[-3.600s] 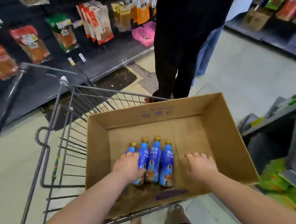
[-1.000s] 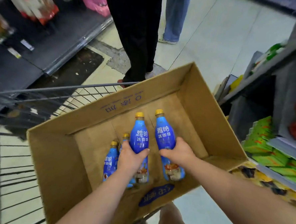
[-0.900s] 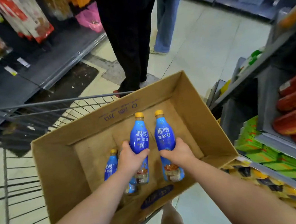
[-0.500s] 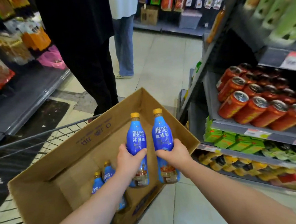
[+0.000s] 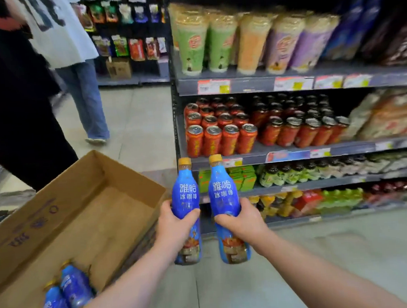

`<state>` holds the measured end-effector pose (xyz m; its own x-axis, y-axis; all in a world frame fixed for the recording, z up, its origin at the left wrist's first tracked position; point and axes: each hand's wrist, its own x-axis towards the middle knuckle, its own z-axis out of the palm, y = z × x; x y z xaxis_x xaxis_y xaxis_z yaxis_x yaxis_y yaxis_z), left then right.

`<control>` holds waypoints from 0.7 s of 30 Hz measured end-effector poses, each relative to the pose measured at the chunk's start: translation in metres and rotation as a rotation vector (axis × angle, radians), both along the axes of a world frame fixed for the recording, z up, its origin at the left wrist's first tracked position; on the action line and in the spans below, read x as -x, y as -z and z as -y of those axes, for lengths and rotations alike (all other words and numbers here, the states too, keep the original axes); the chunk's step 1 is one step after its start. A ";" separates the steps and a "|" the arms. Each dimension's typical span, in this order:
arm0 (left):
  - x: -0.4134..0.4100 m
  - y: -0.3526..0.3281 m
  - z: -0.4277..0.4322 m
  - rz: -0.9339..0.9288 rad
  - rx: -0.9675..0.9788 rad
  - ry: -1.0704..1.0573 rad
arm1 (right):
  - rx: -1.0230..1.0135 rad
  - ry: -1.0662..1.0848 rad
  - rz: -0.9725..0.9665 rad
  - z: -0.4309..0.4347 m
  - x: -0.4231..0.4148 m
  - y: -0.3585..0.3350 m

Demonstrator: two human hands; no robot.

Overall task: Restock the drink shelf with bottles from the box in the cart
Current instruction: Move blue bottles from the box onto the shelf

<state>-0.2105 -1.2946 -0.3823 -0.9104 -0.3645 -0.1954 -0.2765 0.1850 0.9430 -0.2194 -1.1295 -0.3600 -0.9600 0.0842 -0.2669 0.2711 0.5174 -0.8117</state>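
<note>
My left hand [image 5: 174, 227] grips a blue bottle [image 5: 185, 193] with a gold cap, held upright. Beside it my right hand [image 5: 242, 219] grips a second blue bottle [image 5: 222, 193] of the same kind. Both bottles are out of the cardboard box [image 5: 86, 208] and hang in front of the drink shelf [image 5: 293, 154]. Two more blue bottles [image 5: 68, 295] lie in the box's near left corner, partly behind my left forearm.
The shelf unit on the right holds tall cups on top, red cans [image 5: 220, 133] below, then green cartons and bottles lower down. A person in black [image 5: 16, 105] stands close at the left, another in jeans [image 5: 87, 96] walks behind. Grey floor lies under my arms.
I grasped two bottles in the box and lifted them out. My view has swung right and up from the box to the shelf, and the bottles now hang before it.
</note>
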 end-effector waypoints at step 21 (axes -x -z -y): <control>-0.032 -0.118 -0.373 -0.234 -0.096 0.569 | 0.040 0.503 -0.291 -0.351 -0.116 -0.113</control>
<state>-0.1789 -0.9216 -0.2639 -0.9795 0.1997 0.0251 0.0566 0.1537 0.9865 -0.1039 -0.7790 -0.2470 -0.8388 0.5444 -0.0109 0.2389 0.3500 -0.9058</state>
